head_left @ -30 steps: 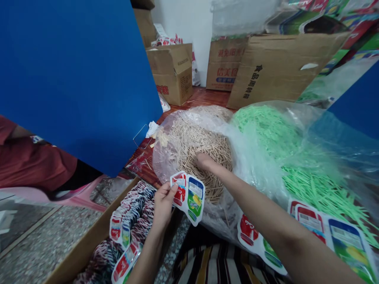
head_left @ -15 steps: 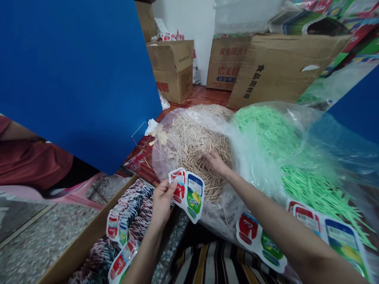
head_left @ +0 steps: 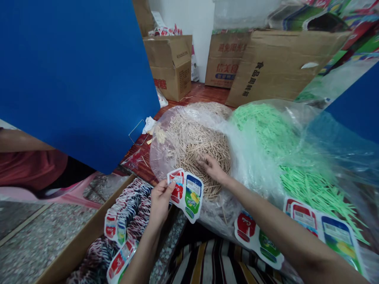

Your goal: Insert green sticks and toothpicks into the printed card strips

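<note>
My left hand (head_left: 160, 201) pinches a printed double candy packet (head_left: 192, 199), one half red "Cola", the other green and blue "Sprite", between thumb and fingers. My right hand (head_left: 211, 169) reaches into a clear plastic bag of thin beige sticks (head_left: 189, 138). Its fingers are bent together against the sticks; whatever lies between the fingertips is too small to make out. Below my left forearm, a cardboard box (head_left: 85, 230) holds rows of similar packets (head_left: 130, 209) standing on edge. More Cola and Sprite packets (head_left: 340, 240) lie beneath and beside my right forearm.
Bright green sticks (head_left: 314, 189) fill another clear bag on the right. Blue panels (head_left: 74, 79) rise at left and right. Cardboard boxes (head_left: 168, 63) stand at the back of the reddish table (head_left: 198, 92). Another person's sleeve (head_left: 29, 167) shows at far left, by a pink stool (head_left: 77, 193).
My right hand has shifted slightly within the beige sticks, its fingers drawn closer together. My left hand still holds the packet. The view has moved slightly.
</note>
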Demonstrator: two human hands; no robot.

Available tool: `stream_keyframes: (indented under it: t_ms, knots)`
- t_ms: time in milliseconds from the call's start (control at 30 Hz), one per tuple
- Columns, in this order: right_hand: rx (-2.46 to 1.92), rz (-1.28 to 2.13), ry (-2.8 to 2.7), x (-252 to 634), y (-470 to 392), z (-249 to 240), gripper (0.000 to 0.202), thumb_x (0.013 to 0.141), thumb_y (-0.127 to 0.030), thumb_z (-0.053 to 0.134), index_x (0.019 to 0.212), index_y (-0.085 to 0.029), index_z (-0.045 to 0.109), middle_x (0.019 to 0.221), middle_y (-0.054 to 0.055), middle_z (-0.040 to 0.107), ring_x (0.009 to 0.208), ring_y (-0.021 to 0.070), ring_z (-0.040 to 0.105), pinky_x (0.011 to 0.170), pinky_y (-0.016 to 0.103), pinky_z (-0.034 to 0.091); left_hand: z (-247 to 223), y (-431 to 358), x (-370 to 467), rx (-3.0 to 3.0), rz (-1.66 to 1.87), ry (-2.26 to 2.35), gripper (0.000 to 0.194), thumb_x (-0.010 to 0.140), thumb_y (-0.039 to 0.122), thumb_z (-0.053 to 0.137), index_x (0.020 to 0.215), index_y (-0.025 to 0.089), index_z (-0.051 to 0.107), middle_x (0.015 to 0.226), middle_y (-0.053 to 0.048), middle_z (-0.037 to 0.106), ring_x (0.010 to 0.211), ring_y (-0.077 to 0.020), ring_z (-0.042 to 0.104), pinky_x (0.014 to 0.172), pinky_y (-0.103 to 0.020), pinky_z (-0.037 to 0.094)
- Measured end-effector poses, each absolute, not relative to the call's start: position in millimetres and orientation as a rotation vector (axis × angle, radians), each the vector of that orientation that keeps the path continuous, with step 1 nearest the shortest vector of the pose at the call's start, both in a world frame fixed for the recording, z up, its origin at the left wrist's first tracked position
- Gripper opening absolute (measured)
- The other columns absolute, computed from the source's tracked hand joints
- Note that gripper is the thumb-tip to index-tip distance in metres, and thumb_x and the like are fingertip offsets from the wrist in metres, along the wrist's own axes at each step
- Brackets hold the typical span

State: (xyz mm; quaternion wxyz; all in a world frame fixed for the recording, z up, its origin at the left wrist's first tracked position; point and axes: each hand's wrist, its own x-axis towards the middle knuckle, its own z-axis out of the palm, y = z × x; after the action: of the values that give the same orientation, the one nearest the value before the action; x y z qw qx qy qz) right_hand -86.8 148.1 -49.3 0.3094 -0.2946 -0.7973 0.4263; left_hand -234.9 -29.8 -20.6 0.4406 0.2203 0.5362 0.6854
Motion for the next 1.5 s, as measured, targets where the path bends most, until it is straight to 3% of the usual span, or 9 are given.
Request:
stream_keyframes:
  t_ms: [167,400,567,667,767,933,1033,1300,1500]
  knots:
    - [-0.855,1.020,-2.099,-87,149,-44,0.018,0.086,-0.025,0.046,0.096,-0.020,0.061,0.105,0.010,0.062,0.103,0.0236,0.055,0.094,0.037,0.040,-19,-29,-233,0.524,1.697,1.327,0.026,0.068,0.035,0.074,0.084,0.014,0.070,0.069,-0.003,0.072,0.057,-0.0168,0.065,0.054,-0.025,0.050]
    - [-0.903,1.106,-2.047,-88,150,-65,0.035,0.088,-0.028,0.045,0.121,-0.018,0.049,0.088,0.005,0.068,0.084,0.0194,0.064,0.084,0.035,0.047,-18,-29,-230,0.543,1.695,1.326,0.022,0.069,0.033,0.074,0.076,0.014,0.068,0.064,-0.001,0.071,0.052,-0.0144,0.062,0.054,-0.024,0.049]
    - [-0.903,1.140,-1.967,-82,150,-63,0.024,0.086,-0.037,0.049,0.100,-0.019,0.057,0.085,0.005,0.067,0.084,0.0207,0.062,0.084,0.036,0.047,-19,-29,-228,0.551,1.694,1.316,0.020,0.070,0.032,0.073,0.079,0.014,0.068,0.066,-0.001,0.071,0.053,-0.0144,0.063,0.054,-0.024,0.049]
    - [-0.916,1.142,-1.859,-82,149,-55,0.028,0.089,-0.045,0.043,0.091,-0.020,0.055,0.091,0.007,0.066,0.089,0.0208,0.060,0.085,0.036,0.046,-18,-26,-225,0.560,1.667,1.314,0.022,0.070,0.034,0.073,0.077,0.014,0.068,0.066,-0.002,0.071,0.053,-0.0152,0.063,0.054,-0.025,0.049]
    - [-0.908,1.198,-1.794,-85,147,-50,0.032,0.083,-0.052,0.050,0.082,-0.021,0.051,0.080,0.005,0.064,0.078,0.0197,0.059,0.082,0.035,0.046,-18,-22,-221,0.571,1.629,1.301,0.024,0.071,0.036,0.072,0.080,0.014,0.068,0.068,-0.002,0.072,0.053,-0.0160,0.063,0.054,-0.025,0.050]
    - [-0.937,1.300,-1.567,-90,153,-40,0.036,0.085,-0.059,0.038,0.082,-0.023,0.042,0.071,0.003,0.061,0.069,0.0193,0.060,0.068,0.034,0.049,-23,-16,-213,0.593,1.574,1.296,0.025,0.071,0.037,0.072,0.081,0.015,0.069,0.065,-0.001,0.071,0.051,-0.0148,0.062,0.053,-0.025,0.050]
    - [-0.935,1.360,-1.475,-87,158,-22,0.034,0.085,-0.057,0.039,0.081,-0.024,0.039,0.069,0.002,0.058,0.069,0.0208,0.061,0.063,0.035,0.049,-26,-12,-206,0.590,1.541,1.280,0.026,0.069,0.037,0.074,0.080,0.014,0.069,0.062,-0.001,0.070,0.049,-0.0141,0.061,0.050,-0.024,0.048]
    - [-0.570,1.547,-1.266,-78,134,42,0.018,0.085,-0.041,0.051,0.087,-0.026,0.040,0.074,-0.002,0.049,0.077,0.0161,0.060,0.071,0.033,0.052,-25,1,-188,0.589,1.471,1.198,0.026,0.070,0.036,0.073,0.082,0.014,0.069,0.064,-0.001,0.069,0.049,-0.0130,0.059,0.050,-0.023,0.047]
    - [-0.322,1.792,-1.201,-77,118,48,0.024,0.080,-0.036,0.062,0.093,-0.027,0.042,0.070,-0.005,0.046,0.078,0.0166,0.062,0.067,0.032,0.055,-23,6,-179,0.566,1.444,1.101,0.026,0.070,0.037,0.074,0.079,0.013,0.068,0.065,-0.002,0.070,0.049,-0.0121,0.058,0.053,-0.023,0.046]
